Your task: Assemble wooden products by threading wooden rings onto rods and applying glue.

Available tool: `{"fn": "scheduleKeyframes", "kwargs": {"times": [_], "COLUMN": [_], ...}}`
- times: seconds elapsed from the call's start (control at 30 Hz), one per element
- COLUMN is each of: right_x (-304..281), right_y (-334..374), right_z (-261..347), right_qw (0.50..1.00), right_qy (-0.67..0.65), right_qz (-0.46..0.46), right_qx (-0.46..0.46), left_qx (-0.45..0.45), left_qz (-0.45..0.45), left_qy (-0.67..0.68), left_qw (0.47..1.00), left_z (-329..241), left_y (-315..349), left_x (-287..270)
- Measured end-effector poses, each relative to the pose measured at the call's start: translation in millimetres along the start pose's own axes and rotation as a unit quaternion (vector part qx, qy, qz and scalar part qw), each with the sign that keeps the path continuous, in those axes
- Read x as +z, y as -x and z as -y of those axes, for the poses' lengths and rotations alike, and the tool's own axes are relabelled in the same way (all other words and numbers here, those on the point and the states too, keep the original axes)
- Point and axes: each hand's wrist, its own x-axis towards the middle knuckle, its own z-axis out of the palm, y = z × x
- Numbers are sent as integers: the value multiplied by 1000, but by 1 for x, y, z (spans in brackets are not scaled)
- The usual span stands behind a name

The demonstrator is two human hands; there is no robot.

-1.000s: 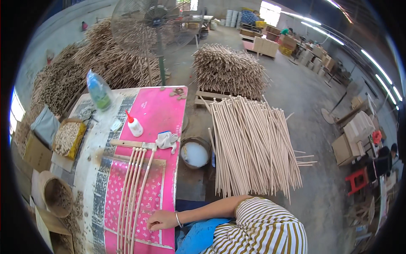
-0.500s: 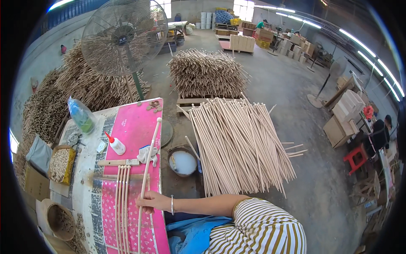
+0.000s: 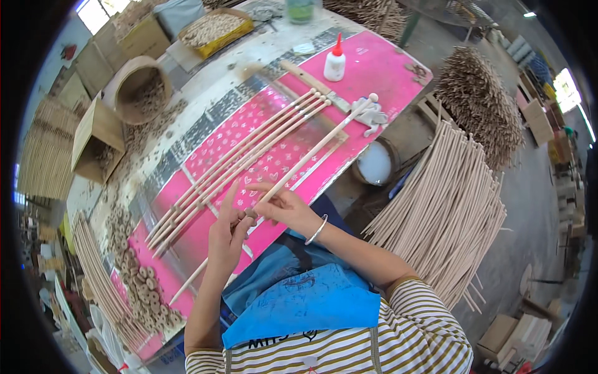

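Observation:
My right hand (image 3: 285,207), with a bangle at its wrist, grips a long pale wooden stick (image 3: 314,149) that slants over the pink mat (image 3: 374,59). A ball caps the stick's far end. Close beside it, my left hand (image 3: 225,240) pinches a small brown wooden piece (image 3: 250,213) against or next to the stick; whether the two touch is unclear. Its index finger points upward. Several similar ball-ended sticks (image 3: 249,153) lie side by side on the mat, left of the held one. Brown wooden rings (image 3: 148,293) are heaped at the near left.
A glue bottle (image 3: 334,65) with a red tip stands near a wooden strip (image 3: 305,78) and a white glove (image 3: 372,116). Right of the table are a bucket of whitish liquid (image 3: 375,163) and a big stack of sticks (image 3: 445,193). A yellow basket (image 3: 227,37) holds small wooden pieces.
The view has swung toward the table's near left side. My left hand has come into view with a small brown piece. My right hand still holds the stick, now slanted differently in view.

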Motion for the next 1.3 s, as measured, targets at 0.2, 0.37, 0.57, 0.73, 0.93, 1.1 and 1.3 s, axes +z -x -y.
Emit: {"fn": "scheduleKeyframes", "kwargs": {"times": [0.2, 0.37, 0.57, 0.73, 0.93, 1.1, 1.3], "right_x": [6, -17, -51, -73, -77, -90, -104], "right_y": [4, -1, -27, -45, -51, -56, -50], "right_z": [-17, -10, 11, 19, 29, 29, 31], "right_qw": [995, 998, 999, 993, 997, 998, 992], "right_qy": [-47, -45, -24, -12, -35, -45, 31], "right_qz": [70, 37, -42, -109, -72, -37, -95], "right_qx": [57, 28, -3, -36, -4, 21, 78], "left_qx": [-28, -75, -156, -162, -189, -186, -188], "left_qz": [-23, -39, -30, -15, -39, -54, -58], "left_qy": [31, -29, -4, 17, 64, 59, -10], "left_qw": [999, 996, 987, 987, 979, 979, 980], "left_z": [13, 22, 33, 42, 52, 60, 59], "left_y": [33, 60, 84, 83, 76, 68, 56], "left_x": [-3, -13, -34, -49, -48, -46, -44]}}
